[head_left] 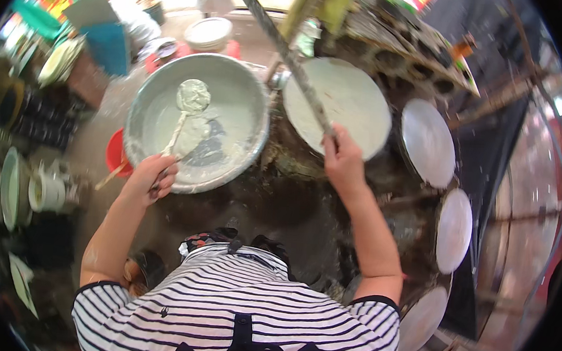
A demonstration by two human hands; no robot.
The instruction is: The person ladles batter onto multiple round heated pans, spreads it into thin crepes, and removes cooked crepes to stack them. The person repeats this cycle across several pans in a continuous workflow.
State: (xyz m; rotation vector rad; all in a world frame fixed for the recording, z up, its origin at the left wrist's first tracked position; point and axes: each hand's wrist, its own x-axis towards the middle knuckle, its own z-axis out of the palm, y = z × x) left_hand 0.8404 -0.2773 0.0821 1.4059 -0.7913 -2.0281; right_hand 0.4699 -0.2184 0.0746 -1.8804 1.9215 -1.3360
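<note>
My left hand (152,177) is closed round the handle of a ladle (193,97). The ladle's round bowl, coated in pale batter, is over a wide metal basin (134,108), which has more pale batter spread across its bottom. In my right hand (344,153) is the lower end of a long, flat, greyish stick (293,64). The stick slants up and to the left, crossing in front of a pale round surface (362,106) right of the basin. I cannot tell whether that surface is batter, cloth or a bare pan.
Several round pale lids or pans (428,144) line the right side. A red bowl (117,153) with a wooden stick sits left of the basin. Behind the basin is a white tub (208,32). A block with round holes (407,43) lies at the back right, and a white bucket (47,191) stands far left.
</note>
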